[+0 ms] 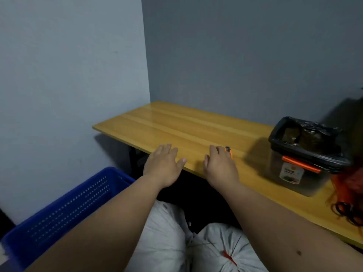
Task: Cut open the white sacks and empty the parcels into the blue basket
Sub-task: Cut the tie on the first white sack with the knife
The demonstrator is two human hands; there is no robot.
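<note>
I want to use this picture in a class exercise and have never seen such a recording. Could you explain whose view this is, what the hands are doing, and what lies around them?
One camera, worn on a person's head, looks forward and down. The left hand rests open at the edge of a wooden table. The right hand lies over a small orange cutter; whether it grips it is unclear. A lined bin stands on the table. Two tied white sacks lie below, a blue basket to the left.

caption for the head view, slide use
Both hands reach over the wooden table, white sacks below, blue basket alongside.
</note>
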